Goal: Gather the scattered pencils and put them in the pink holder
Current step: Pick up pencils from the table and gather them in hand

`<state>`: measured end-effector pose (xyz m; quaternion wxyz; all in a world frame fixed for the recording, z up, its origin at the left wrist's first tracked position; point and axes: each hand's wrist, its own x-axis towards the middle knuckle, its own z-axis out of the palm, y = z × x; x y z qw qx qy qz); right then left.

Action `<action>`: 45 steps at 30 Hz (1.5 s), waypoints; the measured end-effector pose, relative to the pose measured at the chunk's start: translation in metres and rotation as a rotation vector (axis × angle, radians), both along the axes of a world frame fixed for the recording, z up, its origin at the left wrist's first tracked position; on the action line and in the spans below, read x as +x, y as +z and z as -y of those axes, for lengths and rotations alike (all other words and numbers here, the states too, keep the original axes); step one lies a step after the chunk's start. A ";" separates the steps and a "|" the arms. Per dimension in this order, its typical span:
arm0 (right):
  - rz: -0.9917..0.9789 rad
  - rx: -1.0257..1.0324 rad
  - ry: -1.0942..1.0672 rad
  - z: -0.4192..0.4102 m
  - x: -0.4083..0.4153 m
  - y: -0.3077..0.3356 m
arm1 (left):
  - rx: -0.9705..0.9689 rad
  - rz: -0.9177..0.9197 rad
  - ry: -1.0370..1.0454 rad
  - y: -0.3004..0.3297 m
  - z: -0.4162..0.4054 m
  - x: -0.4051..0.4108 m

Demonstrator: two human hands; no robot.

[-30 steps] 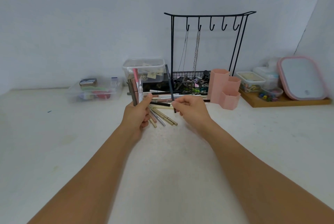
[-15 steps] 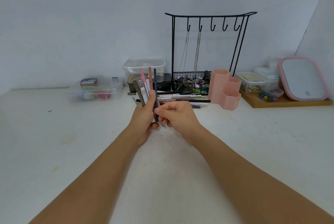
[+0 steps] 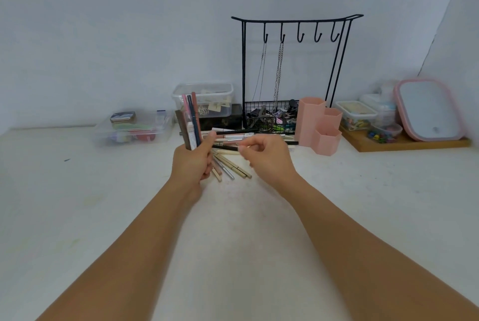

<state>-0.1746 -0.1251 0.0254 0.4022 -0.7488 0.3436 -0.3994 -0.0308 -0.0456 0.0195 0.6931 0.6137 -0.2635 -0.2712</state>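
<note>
White walls meet in the corner, and the white table (image 3: pixel 77 217) below them is crowded along its back edge. My left hand (image 3: pixel 193 162) grips a bundle of pencils (image 3: pixel 191 121), held upright and fanned a little at the top. My right hand (image 3: pixel 267 154) hovers just beside it with fingers loosely curled and nothing between them that I can make out, above the loose pencils (image 3: pixel 233 165) lying scattered between the 2 hands and toward the pink holder (image 3: pixel 317 126). The holder stands to the right with its 3 hexagonal cups, close to the far end of the scatter.

The bundle is my main worry: it is gripped low, so 1 more pencil pushed in could splay the tops and let some slide out onto the table. The loose pencils overlap, and pulling 1 from under the others may roll the rest toward the wire rack (image 3: pixel 295 74) or under its basket. When I carry the bundle across, the tall cup sits nearest the rack, and a careless sweep could knock the hanging chains (image 3: pixel 278 72) or tip the light-looking holder.
</note>
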 end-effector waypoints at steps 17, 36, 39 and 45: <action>-0.459 -0.143 -0.001 0.009 0.004 -0.017 | 0.133 -0.131 0.036 -0.001 0.002 0.014; -0.482 -0.176 -0.094 -0.014 0.012 -0.011 | 0.210 0.004 0.197 -0.003 0.003 0.018; -0.225 -0.029 -0.127 -0.009 0.009 -0.006 | 0.179 -0.044 0.155 -0.002 0.003 0.018; 0.338 0.586 0.057 -0.010 0.004 0.004 | 0.020 -0.150 -0.005 0.000 0.000 0.007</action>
